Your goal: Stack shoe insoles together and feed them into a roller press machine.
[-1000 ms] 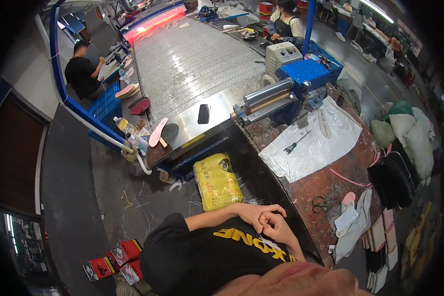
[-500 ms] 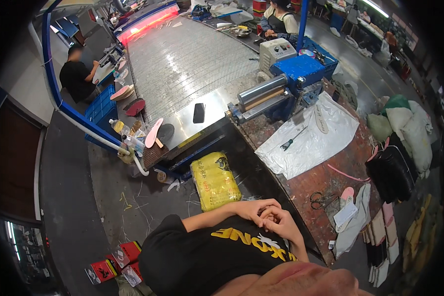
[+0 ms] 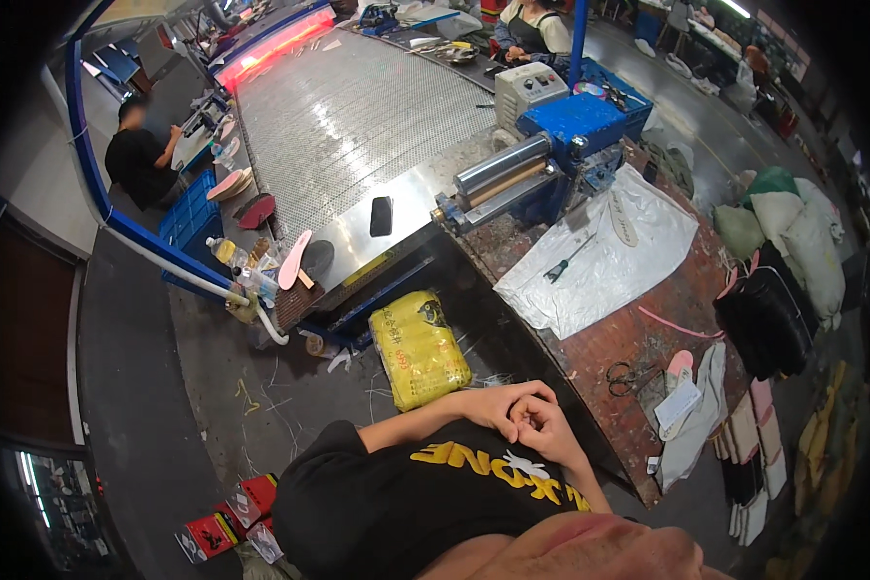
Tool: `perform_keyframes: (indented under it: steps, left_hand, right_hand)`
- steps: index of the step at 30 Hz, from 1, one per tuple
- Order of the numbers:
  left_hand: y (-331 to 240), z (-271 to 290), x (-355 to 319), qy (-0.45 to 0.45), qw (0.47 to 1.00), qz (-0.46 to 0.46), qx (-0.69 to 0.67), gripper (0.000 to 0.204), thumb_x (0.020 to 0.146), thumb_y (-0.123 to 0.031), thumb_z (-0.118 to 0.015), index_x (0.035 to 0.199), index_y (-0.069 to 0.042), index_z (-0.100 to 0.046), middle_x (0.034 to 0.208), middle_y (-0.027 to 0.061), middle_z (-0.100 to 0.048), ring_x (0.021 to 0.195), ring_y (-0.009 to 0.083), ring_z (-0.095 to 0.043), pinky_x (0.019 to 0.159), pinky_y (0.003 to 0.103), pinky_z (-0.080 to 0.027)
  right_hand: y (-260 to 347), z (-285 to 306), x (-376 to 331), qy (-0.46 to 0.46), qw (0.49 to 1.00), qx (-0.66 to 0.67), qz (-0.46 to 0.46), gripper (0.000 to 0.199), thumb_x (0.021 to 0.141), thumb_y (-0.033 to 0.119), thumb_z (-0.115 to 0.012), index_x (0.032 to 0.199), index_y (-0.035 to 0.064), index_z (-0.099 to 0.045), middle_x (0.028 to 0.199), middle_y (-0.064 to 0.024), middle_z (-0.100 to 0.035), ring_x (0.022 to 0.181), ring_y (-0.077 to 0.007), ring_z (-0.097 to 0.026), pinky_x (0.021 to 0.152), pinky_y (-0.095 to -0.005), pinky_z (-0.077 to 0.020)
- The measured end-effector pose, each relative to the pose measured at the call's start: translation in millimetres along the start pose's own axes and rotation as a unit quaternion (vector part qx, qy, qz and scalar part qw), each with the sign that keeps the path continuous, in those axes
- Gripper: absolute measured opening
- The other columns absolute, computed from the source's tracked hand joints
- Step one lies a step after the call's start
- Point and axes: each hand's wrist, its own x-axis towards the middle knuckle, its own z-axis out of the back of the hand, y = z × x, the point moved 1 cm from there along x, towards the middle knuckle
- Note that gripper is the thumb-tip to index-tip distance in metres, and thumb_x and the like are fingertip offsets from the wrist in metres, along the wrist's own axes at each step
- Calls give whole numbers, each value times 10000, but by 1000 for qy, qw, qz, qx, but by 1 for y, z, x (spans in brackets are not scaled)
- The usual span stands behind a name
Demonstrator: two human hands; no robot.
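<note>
My left hand (image 3: 510, 404) and my right hand (image 3: 551, 433) are clasped together in front of my black shirt. Their fingers are curled and closed against each other, with no object visible in them; the space inside the clasp is hidden. Just beyond the left wrist is a yellow wrapped bundle (image 3: 418, 353), low beside the machine's end. To the right of the hands runs a worn reddish-brown table (image 3: 604, 382), bearing a white plastic sheet (image 3: 638, 266), a screwdriver-like tool with a dark green handle (image 3: 557, 272), a pale insole (image 3: 622, 220) and black-handled scissors (image 3: 621, 379).
A mesh conveyor (image 3: 348, 111) leads back to a glowing red heater (image 3: 275, 48). On its metal end lies a black phone (image 3: 382, 216). A roller machine (image 3: 507, 164) joins the table. Bottles and a pink insole (image 3: 295, 259) are at left. One person (image 3: 140, 159) sits left, another behind the machine.
The view has shifted slightly, so the surroundings sit a little further left and up. My hands stay clasped, with the right fingers curled in a bit more tightly.
</note>
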Motion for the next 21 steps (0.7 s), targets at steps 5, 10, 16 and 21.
perform_keyframes:
  steps: [5, 10, 16, 21]
  left_hand:
    - [-5, -4, 0, 0, 999, 19, -49, 1126, 540, -552, -890, 1368, -3, -360, 1198, 67, -521, 1088, 131, -531, 924, 278, -446]
    - [-1, -4, 0, 3, 996, 36, -86, 1089, 584, -485, -900, 1383, -7, -334, 1163, 57, -527, 1065, 121, -533, 916, 280, -456]
    - [5, 3, -3, 34, 998, 32, -52, 1059, 617, -447, -899, 1390, -10, -322, 1142, 57, -535, 1047, 115, -535, 910, 282, -459]
    - [3, -2, -2, 76, 995, 33, -47, 922, 664, -315, -882, 1356, -2, -360, 1139, 64, -545, 1051, 137, -535, 909, 286, -451]
  right_hand:
    - [-7, 3, -1, 41, 982, 182, -24, 59, 846, 82, -587, 862, 42, -547, 728, 61, -478, 602, -4, -389, 524, -170, -295]
    - [-12, 5, -4, 24, 989, 143, -21, 99, 877, 101, -619, 928, 33, -569, 727, 64, -511, 585, 1, -407, 504, -172, -306]
    - [12, 8, -8, 4, 999, -35, 28, 86, 860, 92, -661, 893, 29, -612, 717, 53, -549, 591, -7, -463, 520, -186, -353]
    - [25, 4, -9, 27, 989, -140, 31, 78, 816, 69, -657, 859, 33, -603, 680, 12, -529, 605, -36, -476, 536, -210, -368]
